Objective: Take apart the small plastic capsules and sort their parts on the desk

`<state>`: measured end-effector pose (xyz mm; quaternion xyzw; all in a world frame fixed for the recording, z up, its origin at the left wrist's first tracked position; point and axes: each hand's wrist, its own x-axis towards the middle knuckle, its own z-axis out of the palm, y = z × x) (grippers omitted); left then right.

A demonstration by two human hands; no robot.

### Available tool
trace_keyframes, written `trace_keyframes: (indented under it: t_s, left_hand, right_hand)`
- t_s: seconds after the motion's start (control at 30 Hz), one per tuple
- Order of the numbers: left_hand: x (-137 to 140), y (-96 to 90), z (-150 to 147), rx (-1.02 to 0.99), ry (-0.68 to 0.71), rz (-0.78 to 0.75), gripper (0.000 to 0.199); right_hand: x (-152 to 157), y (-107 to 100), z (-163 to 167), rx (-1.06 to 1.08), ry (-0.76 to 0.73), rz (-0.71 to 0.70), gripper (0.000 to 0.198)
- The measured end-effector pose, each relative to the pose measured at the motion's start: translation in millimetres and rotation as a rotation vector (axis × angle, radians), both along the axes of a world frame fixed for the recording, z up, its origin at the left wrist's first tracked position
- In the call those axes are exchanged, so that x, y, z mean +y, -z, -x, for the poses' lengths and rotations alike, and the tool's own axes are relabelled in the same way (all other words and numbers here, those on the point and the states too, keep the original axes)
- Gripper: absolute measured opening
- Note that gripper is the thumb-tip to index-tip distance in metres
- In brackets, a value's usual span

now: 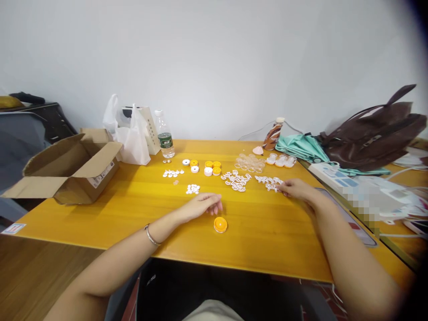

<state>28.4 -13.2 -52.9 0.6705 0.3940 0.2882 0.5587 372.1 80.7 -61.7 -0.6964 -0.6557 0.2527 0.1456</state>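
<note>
My left hand [207, 204] rests over the table with its fingers loosely bent and nothing visible in them. Just in front of it sits a round orange cup-like part [220, 224] with a white underside. My right hand [295, 189] reaches to the edge of a pile of small white plastic pieces [268, 182], thumb and fingertips pinched together there. Whatever is between those fingertips is too small to make out. Left of that pile lies another heap of white openwork pieces [237, 180]. Small white discs [193, 189] lie beyond my left hand.
Orange and white round caps [208, 170], clear plastic rings [250, 163] and small white pegs [171, 173] lie farther back. An open cardboard box [78, 167], a white bag [132, 140] and a water bottle [165, 136] stand left; a brown bottle [273, 134], teal cloth [297, 146] and power strip [334, 178] right.
</note>
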Motion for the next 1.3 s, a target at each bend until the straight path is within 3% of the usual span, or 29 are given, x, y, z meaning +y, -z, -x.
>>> trace_keyframes:
  t_s: [0.2, 0.33, 0.43, 0.57, 0.7, 0.87, 1.13, 1.3]
  left_hand:
    - [1, -0.6, 3, -0.01, 0.012, 0.001, 0.041]
    - [3, -0.2, 10, -0.036, 0.085, -0.002, 0.032]
    - [3, 0.3, 13, -0.01, 0.177, -0.007, 0.032]
    - [1, 2.5, 13, 0.114, 0.26, -0.093, 0.047]
    - [-1, 7.2, 11, 0.179, 0.328, -0.219, 0.048]
    - [0, 13.6, 10, 0.219, 0.307, -0.299, 0.044]
    - [0, 12.9, 8, 0.217, 0.228, -0.347, 0.04]
    - [-1, 8.3, 7, 0.197, 0.113, -0.357, 0.034]
  right_hand:
    - [-9, -12, 8, -0.126, 0.049, -0.057, 0.033]
    - [-25, -28, 31, -0.172, 0.12, -0.395, 0.04]
    - [-43, -31, 65, -0.009, -0.091, -0.551, 0.04]
    - [-72, -21, 114, 0.189, -0.637, -0.456, 0.041]
    - [-94, -6, 144, 0.162, -0.844, -0.351, 0.064]
    - [-98, 1, 152, 0.158, -0.866, -0.29, 0.053]
    - [-93, 12, 150, 0.18, -0.848, -0.352, 0.035]
    - [-92, 12, 151, 0.175, -0.837, -0.338, 0.038]
